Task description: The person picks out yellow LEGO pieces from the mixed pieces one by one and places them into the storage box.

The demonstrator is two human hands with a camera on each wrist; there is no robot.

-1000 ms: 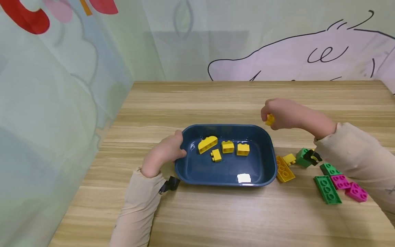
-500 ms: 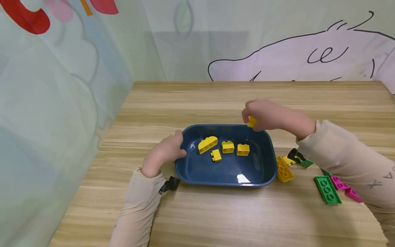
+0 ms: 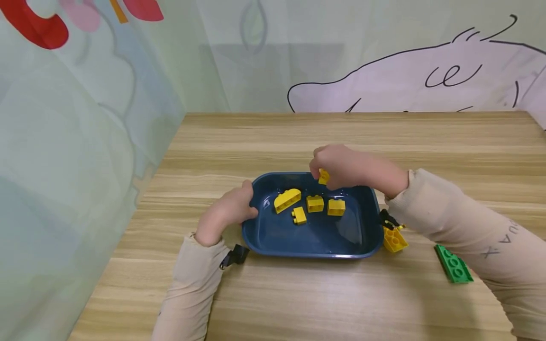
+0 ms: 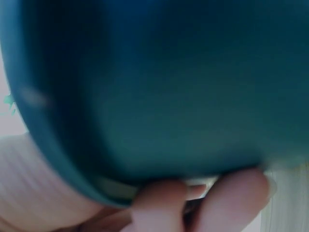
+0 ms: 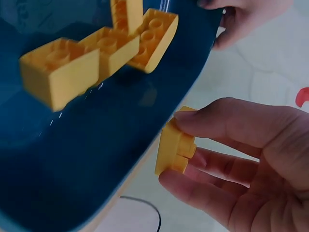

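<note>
A dark blue tray [image 3: 294, 239] lies on the wooden table. My left hand [image 3: 228, 208] grips its left rim; in the left wrist view, fingers [image 4: 236, 198] press against the tray wall [image 4: 183, 96]. Over the far rim, my right hand [image 3: 345, 166] pinches a small yellow toy brick [image 3: 324, 177]. The right wrist view shows this brick [image 5: 169, 147] between thumb and fingertips, studs toward the palm. Several yellow bricks lie inside the tray: an arched one [image 3: 287, 201], a small one [image 3: 299, 215] and two blocky ones, one [image 3: 314, 203] beside the other [image 3: 336, 207].
Against the tray's right side lies a yellow brick [image 3: 395, 240], studs hidden, partly under the right wrist's black mount [image 3: 389, 219]. Farther right is a green brick [image 3: 454, 265], overlapped by the right sleeve [image 3: 469, 232]. A printed cloth wall [image 3: 256, 76] rises behind the table.
My right hand has moved left with the yellow brick, from beyond the tray's right corner to over its far rim. Its sleeve now hides the pink bricks. My left hand has stayed put.
</note>
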